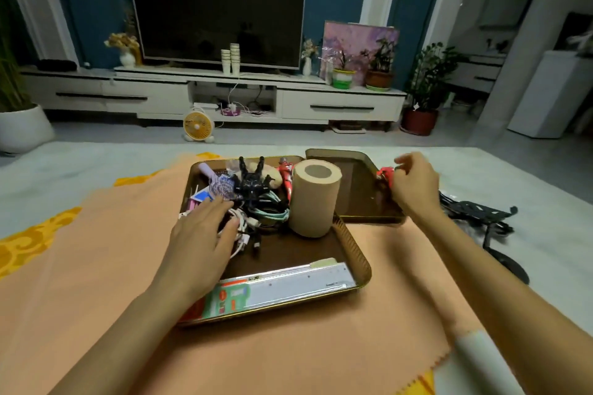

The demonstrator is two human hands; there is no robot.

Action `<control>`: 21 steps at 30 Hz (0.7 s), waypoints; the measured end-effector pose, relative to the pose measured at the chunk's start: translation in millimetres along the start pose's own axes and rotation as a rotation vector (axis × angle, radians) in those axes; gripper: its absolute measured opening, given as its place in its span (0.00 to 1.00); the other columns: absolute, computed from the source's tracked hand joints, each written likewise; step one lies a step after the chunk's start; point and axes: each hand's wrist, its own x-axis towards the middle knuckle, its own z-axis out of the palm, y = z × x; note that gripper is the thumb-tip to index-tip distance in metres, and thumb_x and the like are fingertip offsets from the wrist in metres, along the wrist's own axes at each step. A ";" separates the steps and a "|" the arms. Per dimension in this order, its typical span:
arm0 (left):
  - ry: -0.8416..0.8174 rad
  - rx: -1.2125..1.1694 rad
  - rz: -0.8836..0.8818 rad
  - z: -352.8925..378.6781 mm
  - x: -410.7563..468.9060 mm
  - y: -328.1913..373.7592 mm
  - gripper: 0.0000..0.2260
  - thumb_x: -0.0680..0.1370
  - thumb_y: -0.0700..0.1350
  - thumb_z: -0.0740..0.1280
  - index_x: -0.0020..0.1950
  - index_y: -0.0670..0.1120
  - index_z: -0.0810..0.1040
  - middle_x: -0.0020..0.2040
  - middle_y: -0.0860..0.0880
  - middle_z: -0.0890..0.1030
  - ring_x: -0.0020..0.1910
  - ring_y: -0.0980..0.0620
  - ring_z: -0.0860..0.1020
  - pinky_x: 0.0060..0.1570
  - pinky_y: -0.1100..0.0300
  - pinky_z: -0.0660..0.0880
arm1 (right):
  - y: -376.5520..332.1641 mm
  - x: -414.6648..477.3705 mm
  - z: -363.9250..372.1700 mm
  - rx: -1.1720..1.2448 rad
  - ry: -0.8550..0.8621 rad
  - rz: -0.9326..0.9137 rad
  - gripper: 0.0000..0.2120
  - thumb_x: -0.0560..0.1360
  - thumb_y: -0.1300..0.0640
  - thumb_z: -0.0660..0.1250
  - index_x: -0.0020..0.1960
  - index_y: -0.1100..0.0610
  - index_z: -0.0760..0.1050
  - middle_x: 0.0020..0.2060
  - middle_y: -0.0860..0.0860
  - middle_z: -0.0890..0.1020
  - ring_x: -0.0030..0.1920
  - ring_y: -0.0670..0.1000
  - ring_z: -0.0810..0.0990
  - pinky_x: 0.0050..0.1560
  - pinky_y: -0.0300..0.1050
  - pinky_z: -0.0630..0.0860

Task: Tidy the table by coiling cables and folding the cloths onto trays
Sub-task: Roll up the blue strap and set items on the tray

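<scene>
My left hand (202, 244) lies palm down over the near-left part of the large brown rectangular tray with a gold rim (359, 253). Its fingers are fairly straight and a little spread, and the thumb rests on the tangle of white cables (240, 236). Just past my fingertips sit a bundle of teal cables (272, 213) and a black spidery plastic figure (252, 181) (I can't make out what it really is). A tall roll of brown paper (314, 199) stands upright at the tray's right side, and a clear plastic ruler (298, 282) lies along the near rim.

My right hand (415, 184) is at the right edge of the second, smaller brown tray (356, 189), which sits just behind and to the right of the first. Its fingers are curled and pinch a small red object (385, 175) at that tray's rim; the object is too blurred to identify.

Both trays stand on a flat peach-orange cloth (288, 353), which is spread open. A yellow patterned cloth (29, 244) shows from under its left edge. Both cloths cover the pale surface (96, 167). To the right of my forearm a black folding metal stand (475, 212) lies on that surface, off the cloth. A white roll (478, 359) lies by the near right corner.
</scene>
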 end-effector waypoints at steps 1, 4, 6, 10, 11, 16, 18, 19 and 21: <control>-0.009 0.036 0.006 3.1 0.4 -3.8 0.18 0.80 0.46 0.59 0.69 0.44 0.71 0.70 0.45 0.70 0.71 0.46 0.64 0.69 0.51 0.60 | 18.5 8.4 5.5 -0.093 -0.077 0.052 0.11 0.77 0.63 0.58 0.57 0.64 0.74 0.55 0.62 0.78 0.55 0.61 0.75 0.52 0.49 0.70; -0.013 0.085 0.021 11.8 3.3 -8.8 0.17 0.80 0.46 0.60 0.67 0.44 0.73 0.71 0.46 0.69 0.70 0.46 0.66 0.67 0.51 0.61 | 50.5 23.0 20.8 -0.335 -0.153 0.040 0.18 0.78 0.52 0.61 0.62 0.63 0.70 0.57 0.66 0.75 0.58 0.65 0.72 0.55 0.53 0.70; -0.009 0.093 0.017 16.6 5.0 -10.9 0.17 0.80 0.47 0.60 0.68 0.45 0.73 0.72 0.47 0.67 0.72 0.48 0.64 0.68 0.52 0.60 | 54.7 29.1 28.5 -0.482 -0.172 0.014 0.20 0.77 0.48 0.61 0.63 0.60 0.70 0.57 0.64 0.74 0.59 0.65 0.71 0.56 0.54 0.70; -0.005 0.141 0.054 23.5 5.4 -12.1 0.18 0.80 0.48 0.59 0.69 0.46 0.71 0.75 0.48 0.62 0.74 0.50 0.59 0.69 0.55 0.55 | 57.1 35.8 38.1 -0.668 -0.167 -0.054 0.15 0.78 0.54 0.61 0.61 0.60 0.72 0.54 0.63 0.77 0.56 0.64 0.75 0.50 0.53 0.72; -0.004 0.140 0.052 24.3 5.4 -12.9 0.18 0.80 0.48 0.59 0.70 0.47 0.70 0.75 0.49 0.61 0.74 0.50 0.58 0.69 0.55 0.54 | 57.9 36.9 39.9 -0.646 -0.147 -0.057 0.13 0.78 0.58 0.61 0.60 0.62 0.73 0.53 0.64 0.78 0.54 0.65 0.76 0.48 0.53 0.73; 0.002 0.127 0.048 24.9 6.2 -15.4 0.19 0.81 0.50 0.57 0.72 0.48 0.67 0.76 0.51 0.58 0.75 0.53 0.55 0.70 0.58 0.51 | 41.8 36.0 37.2 -0.329 0.022 -0.093 0.11 0.78 0.62 0.61 0.54 0.69 0.74 0.49 0.67 0.77 0.49 0.65 0.76 0.43 0.48 0.66; 0.004 0.110 0.043 24.4 6.7 -15.0 0.19 0.81 0.50 0.56 0.72 0.48 0.67 0.76 0.51 0.59 0.75 0.53 0.56 0.70 0.58 0.52 | 15.0 32.1 27.5 -0.198 0.068 -0.189 0.10 0.78 0.61 0.62 0.53 0.69 0.75 0.48 0.65 0.78 0.48 0.62 0.75 0.42 0.39 0.60; 0.013 0.089 0.036 23.3 6.7 -14.7 0.19 0.81 0.49 0.57 0.72 0.48 0.67 0.76 0.50 0.60 0.75 0.52 0.56 0.71 0.57 0.52 | -4.8 28.3 22.1 -0.135 0.083 -0.270 0.10 0.78 0.61 0.62 0.53 0.68 0.75 0.47 0.64 0.78 0.47 0.59 0.75 0.41 0.37 0.59; 0.062 0.016 0.019 19.1 7.5 -11.9 0.18 0.81 0.46 0.57 0.71 0.46 0.68 0.75 0.48 0.62 0.74 0.50 0.58 0.72 0.55 0.54 | -52.6 15.6 11.2 -0.024 0.100 -0.457 0.10 0.77 0.60 0.64 0.54 0.66 0.76 0.47 0.61 0.79 0.45 0.52 0.74 0.43 0.33 0.61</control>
